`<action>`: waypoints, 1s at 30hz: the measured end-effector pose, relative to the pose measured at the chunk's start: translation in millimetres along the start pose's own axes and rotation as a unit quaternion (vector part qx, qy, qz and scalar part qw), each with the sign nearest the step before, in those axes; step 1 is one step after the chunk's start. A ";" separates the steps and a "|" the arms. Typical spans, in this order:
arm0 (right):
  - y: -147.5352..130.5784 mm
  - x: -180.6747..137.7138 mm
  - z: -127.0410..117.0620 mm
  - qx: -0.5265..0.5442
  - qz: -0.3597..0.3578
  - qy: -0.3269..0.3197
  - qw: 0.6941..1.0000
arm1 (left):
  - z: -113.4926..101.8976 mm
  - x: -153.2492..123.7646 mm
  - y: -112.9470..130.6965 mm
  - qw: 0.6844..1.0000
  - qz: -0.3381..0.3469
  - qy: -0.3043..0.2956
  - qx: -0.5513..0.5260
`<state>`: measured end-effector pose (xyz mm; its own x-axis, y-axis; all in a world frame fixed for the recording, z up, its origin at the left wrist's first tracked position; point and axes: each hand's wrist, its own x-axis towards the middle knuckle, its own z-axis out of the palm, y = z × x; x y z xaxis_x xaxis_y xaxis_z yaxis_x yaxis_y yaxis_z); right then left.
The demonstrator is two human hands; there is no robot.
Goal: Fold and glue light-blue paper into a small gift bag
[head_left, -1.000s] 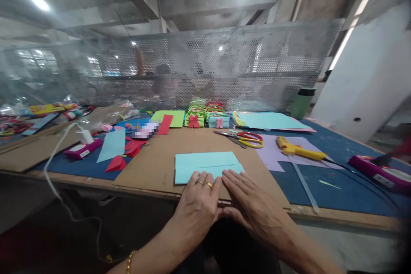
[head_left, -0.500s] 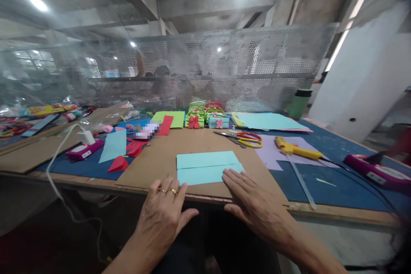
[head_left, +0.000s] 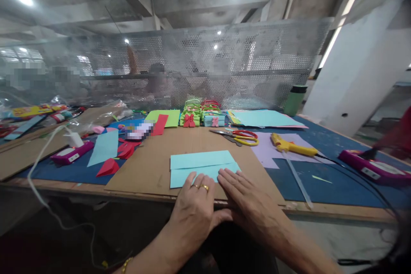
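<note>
A folded light-blue paper sheet lies on a brown cardboard sheet at the table's front. My left hand, with rings on two fingers, rests flat with its fingertips on the paper's near edge. My right hand lies flat beside it, fingers stretched out over the paper's near right corner. Both hands press down and hold nothing.
Red-and-yellow scissors and a yellow glue gun lie behind on the right. Small paper boxes, coloured sheets, red scraps and a magenta tool crowd the blue mat. A perforated metal screen stands behind.
My left hand slid left off the paper half a second ago, then came back right onto its near edge beside the right hand. The right hand stayed put.
</note>
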<state>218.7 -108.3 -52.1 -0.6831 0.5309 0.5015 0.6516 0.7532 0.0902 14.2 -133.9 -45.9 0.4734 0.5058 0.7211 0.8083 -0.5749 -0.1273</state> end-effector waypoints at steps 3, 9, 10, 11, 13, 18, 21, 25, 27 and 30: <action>-1.4 1.1 -2.8 0.003 0.008 -0.009 1.000 | -5.5 -18.5 -12.9 0.999 -0.004 0.009 0.038; -32.7 9.7 -9.4 -0.092 0.032 0.000 0.995 | -20.0 -50.3 -45.5 0.997 0.007 0.028 0.070; -39.5 10.6 -9.3 -0.111 0.033 0.012 0.993 | -19.6 -53.4 -50.6 0.997 0.005 0.027 0.066; -45.5 11.4 -9.0 -0.128 0.027 0.027 0.991 | -18.9 -56.2 -55.4 0.998 0.006 0.027 0.063; -53.3 12.9 -8.5 -0.152 0.003 0.052 0.987 | -18.1 -60.8 -62.5 0.998 0.016 0.029 0.061; -48.7 21.8 -11.6 -0.151 -0.014 0.076 0.985 | -20.9 -64.3 -63.1 0.996 0.007 0.033 0.083; -39.8 31.8 -14.9 -0.138 -0.018 0.067 0.988 | -21.2 -63.5 -60.4 0.996 -0.001 0.019 0.088; -30.6 46.7 -14.4 -0.121 -0.048 0.055 0.990 | -15.5 -65.3 -61.4 0.997 0.000 0.021 0.076; -27.5 52.4 -10.8 -0.112 -0.070 0.031 0.991 | -10.9 -66.7 -62.7 0.997 -0.007 0.041 0.063; -24.5 55.7 -3.2 -0.104 -0.089 -0.004 0.991 | -6.6 -67.5 -64.9 0.997 -0.012 0.065 0.047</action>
<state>165.7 -98.4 -23.6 -0.7947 0.4007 0.4559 0.5745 0.7390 0.3519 -72.5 -135.0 -81.8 0.4087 0.4285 0.8058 0.8514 -0.4970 -0.1676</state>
